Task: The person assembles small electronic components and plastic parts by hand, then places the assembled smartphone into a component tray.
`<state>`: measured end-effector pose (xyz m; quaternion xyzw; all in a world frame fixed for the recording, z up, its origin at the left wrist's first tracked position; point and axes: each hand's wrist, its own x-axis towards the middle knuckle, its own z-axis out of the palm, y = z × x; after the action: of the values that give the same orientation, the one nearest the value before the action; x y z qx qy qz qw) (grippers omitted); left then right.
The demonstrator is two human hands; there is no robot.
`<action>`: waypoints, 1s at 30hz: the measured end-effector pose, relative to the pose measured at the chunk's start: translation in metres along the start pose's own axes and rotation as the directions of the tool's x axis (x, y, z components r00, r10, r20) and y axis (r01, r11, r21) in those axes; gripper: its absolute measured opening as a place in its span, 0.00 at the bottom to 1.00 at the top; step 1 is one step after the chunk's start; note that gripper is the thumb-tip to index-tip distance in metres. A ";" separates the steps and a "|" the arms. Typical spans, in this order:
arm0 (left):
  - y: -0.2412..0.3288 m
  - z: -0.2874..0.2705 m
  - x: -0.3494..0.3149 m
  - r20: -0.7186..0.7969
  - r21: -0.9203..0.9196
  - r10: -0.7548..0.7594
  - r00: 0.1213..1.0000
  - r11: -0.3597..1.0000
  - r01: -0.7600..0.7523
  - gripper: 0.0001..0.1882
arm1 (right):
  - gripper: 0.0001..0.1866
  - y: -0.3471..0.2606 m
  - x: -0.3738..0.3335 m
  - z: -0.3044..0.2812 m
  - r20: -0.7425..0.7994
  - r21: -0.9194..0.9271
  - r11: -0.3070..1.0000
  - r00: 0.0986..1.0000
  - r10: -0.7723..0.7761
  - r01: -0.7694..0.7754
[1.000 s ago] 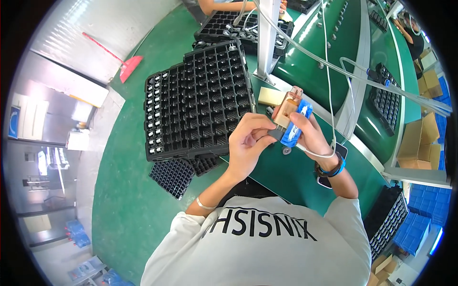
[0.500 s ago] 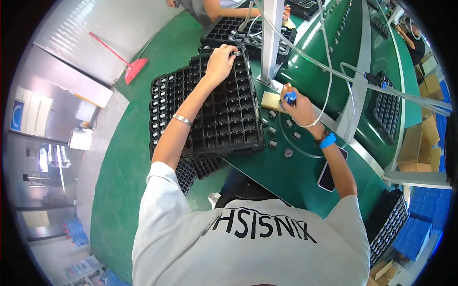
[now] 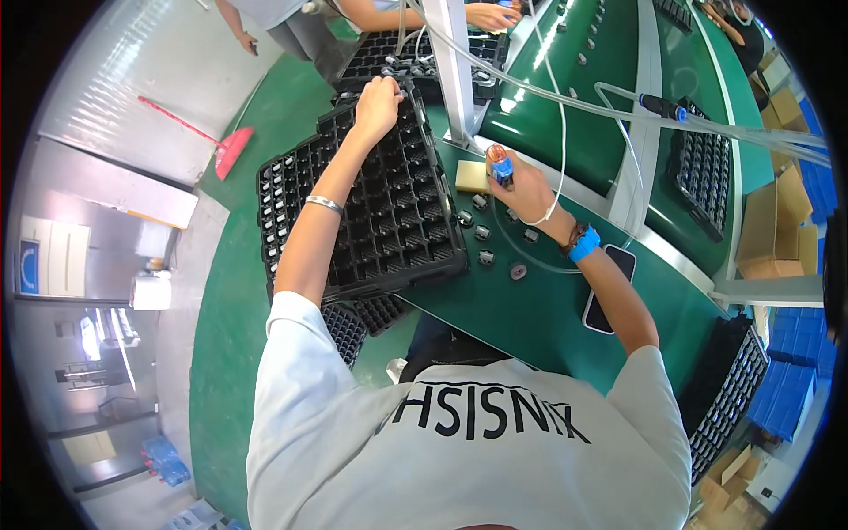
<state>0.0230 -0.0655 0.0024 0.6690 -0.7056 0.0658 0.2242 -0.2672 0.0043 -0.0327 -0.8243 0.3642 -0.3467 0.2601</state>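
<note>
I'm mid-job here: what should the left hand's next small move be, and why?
Probably lift the left hand off the black tray and bring it toward the blue-and-copper tool: that hand is at the tray's far edge, though what it pinches, if anything, is unclear, while the right hand holds the tool near the yellow block.

White lettered T-shirt (image 3: 459, 473); silver bangle (image 3: 324, 204); blue wristband (image 3: 584, 245).
</note>
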 end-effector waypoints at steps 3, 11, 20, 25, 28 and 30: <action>0.005 -0.010 -0.001 -0.041 -0.160 -0.025 0.999 0.987 0.018 0.10 | 0.18 0.000 -0.003 0.000 -0.004 -0.016 1.000 1.000 0.018 -0.018; 0.050 -0.070 -0.046 0.340 -0.823 -0.159 0.927 0.427 0.374 0.16 | 0.19 -0.002 -0.002 -0.001 -0.030 -0.057 0.997 0.998 0.048 -0.050; 0.117 -0.100 -0.152 0.480 -0.832 -0.002 0.877 -0.318 0.454 0.09 | 0.18 0.022 0.021 0.000 -0.197 -0.125 0.992 0.980 -0.004 -0.021; 0.150 -0.108 -0.208 0.524 -0.806 -0.121 0.843 -0.392 0.444 0.09 | 0.15 0.111 0.062 -0.037 -0.395 -0.176 0.972 0.915 0.078 -0.159; 0.161 -0.106 -0.222 0.563 -0.808 -0.191 0.804 -0.330 0.487 0.11 | 0.17 0.146 0.067 -0.060 -0.406 -0.325 0.895 0.900 0.160 -0.306; 0.165 -0.106 -0.221 0.512 -0.849 -0.204 0.834 -0.272 0.454 0.11 | 0.18 0.147 0.072 -0.059 -0.412 -0.386 0.870 0.901 0.133 -0.305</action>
<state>-0.1119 0.1942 0.0417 0.4317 -0.3053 -0.6063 0.5940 -0.3384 -0.1506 -0.0689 -0.7328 0.5686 -0.3725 0.0306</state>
